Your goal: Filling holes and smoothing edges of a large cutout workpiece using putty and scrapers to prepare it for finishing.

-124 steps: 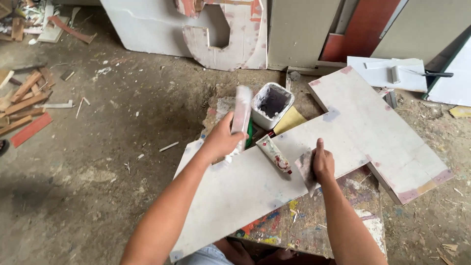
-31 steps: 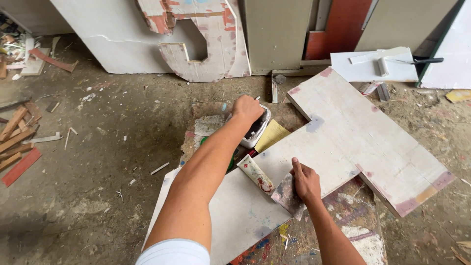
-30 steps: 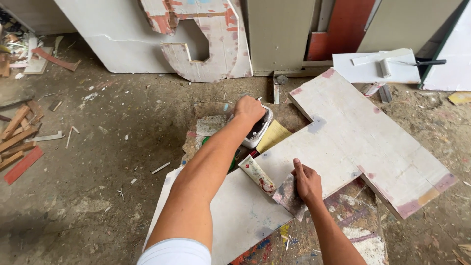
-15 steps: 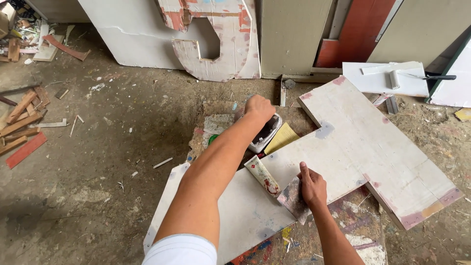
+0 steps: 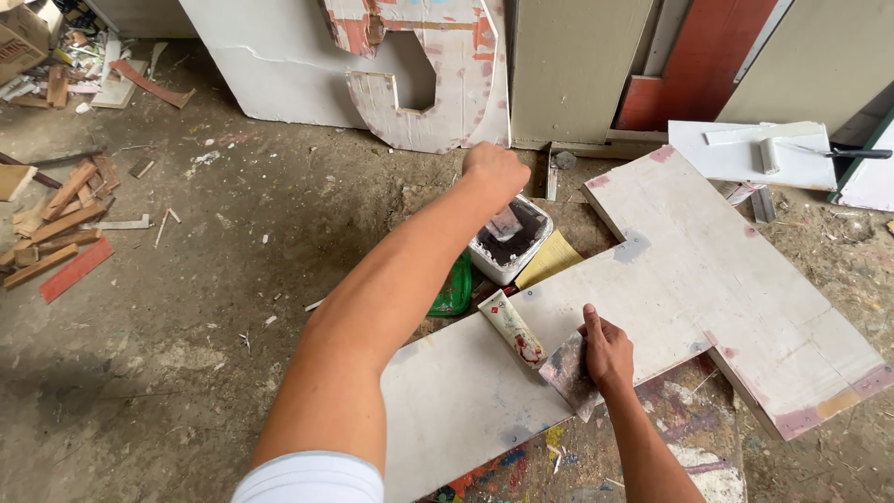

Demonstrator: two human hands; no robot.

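Note:
My left hand [image 5: 494, 168] reaches forward over a small white tub [image 5: 484, 259] of dark filler and is closed on a pale scraper [image 5: 504, 224] whose blade dips into the tub. My right hand [image 5: 607, 350] rests on the big white cross-shaped board [image 5: 717, 270] and grips a stained metal putty knife [image 5: 566, 371], its blade flat on the board's near edge. A squeezed tube [image 5: 509, 325] with red smears lies on the board just left of that blade.
A yellow sheet [image 5: 549, 259] and a green lid [image 5: 454, 289] lie by the tub. A paint roller [image 5: 769, 155] sits on a white panel at the back right. A large cut-out board [image 5: 419, 74] leans on the wall. Wood scraps [image 5: 56, 233] litter the floor at left.
My left hand carried the scraper from above the board into the tub and has lifted slightly there. My right hand stays on the board with the putty knife.

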